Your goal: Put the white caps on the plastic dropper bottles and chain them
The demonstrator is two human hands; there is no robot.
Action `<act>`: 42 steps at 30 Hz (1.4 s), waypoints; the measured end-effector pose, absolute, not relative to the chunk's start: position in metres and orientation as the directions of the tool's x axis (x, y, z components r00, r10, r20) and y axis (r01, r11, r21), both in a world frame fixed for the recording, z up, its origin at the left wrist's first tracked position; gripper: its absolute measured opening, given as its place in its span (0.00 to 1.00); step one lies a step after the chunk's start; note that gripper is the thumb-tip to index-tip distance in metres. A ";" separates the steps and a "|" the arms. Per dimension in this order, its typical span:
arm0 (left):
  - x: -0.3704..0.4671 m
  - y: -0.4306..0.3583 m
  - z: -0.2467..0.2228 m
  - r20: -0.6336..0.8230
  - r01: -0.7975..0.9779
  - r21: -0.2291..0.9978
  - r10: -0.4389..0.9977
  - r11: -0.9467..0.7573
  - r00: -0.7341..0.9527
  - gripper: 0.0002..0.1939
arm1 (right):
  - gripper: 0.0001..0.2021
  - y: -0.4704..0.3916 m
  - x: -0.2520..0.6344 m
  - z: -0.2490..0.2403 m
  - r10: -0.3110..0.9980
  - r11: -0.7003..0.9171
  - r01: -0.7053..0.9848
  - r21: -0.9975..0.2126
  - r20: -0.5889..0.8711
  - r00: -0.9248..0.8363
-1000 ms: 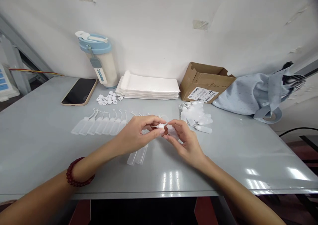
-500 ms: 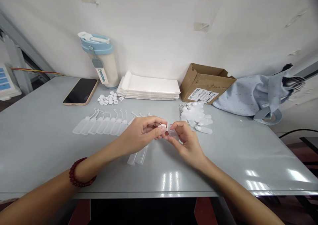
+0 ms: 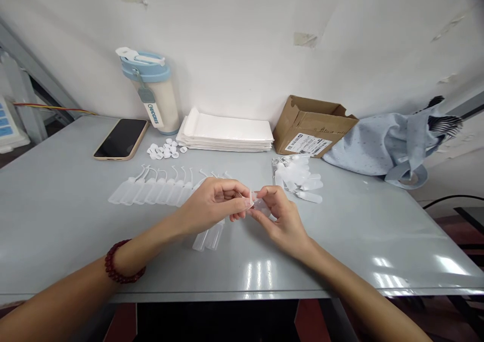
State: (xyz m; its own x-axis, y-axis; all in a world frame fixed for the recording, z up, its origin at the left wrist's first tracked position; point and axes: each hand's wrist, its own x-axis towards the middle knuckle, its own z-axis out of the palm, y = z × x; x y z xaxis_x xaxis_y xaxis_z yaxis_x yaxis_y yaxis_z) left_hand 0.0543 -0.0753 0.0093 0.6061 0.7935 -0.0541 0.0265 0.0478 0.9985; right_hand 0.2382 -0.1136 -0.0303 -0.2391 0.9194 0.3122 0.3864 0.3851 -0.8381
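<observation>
Head view, clock centred on your hands. Open-topped cardboard carton (image 3: pixel 315 126) between one and two, inside hidden; lidded tumbler (image 3: pixel 163 103) between ten and eleven, contents unseen. Row of slim, translucent plastic bottles (image 3: pixel 150 192) at nine, thin curved tips upward; small white caps (image 3: pixel 166 150) heaped at ten. Dial centre: your left hand (image 3: pixel 217 203) pinches a small white piece (image 3: pixel 251 199); your right hand (image 3: pixel 282 218) grips a translucent bottle (image 3: pixel 263 208), partly hidden by fingers.

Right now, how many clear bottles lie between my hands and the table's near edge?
2: one bottle and a second bottle just right of it, both on the near side of your left hand, which may hide others.
</observation>
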 end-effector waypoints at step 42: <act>0.060 -0.078 0.000 0.047 0.154 0.977 0.861 -0.145 0.507 0.08 | 0.13 -0.113 0.240 -0.037 0.799 0.559 0.670 -0.488 0.533 -0.278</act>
